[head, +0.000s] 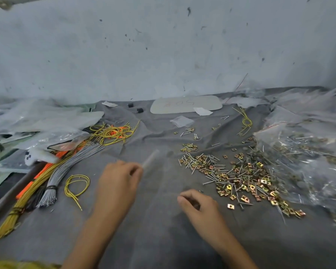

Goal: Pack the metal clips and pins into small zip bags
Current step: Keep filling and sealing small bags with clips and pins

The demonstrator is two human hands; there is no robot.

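A loose pile of brass-coloured metal clips and silver pins [239, 177] lies on the grey cloth [153, 220] right of centre. My left hand [118, 181] pinches a small clear zip bag [153, 166], blurred, which hangs down between the two hands. My right hand [198, 204] has its fingers curled, left of the pile; something small seems pinched in the fingertips, but blur hides what. A smaller heap of clips [189, 147] lies farther back.
Bundles of yellow, grey and orange wire ties [47, 183] lie at the left, with a yellow loop [77, 184]. Clear plastic bags with packed hardware [306, 164] fill the right side. More plastic sheets [37, 121] and a white card [185, 104] lie at the back by the wall.
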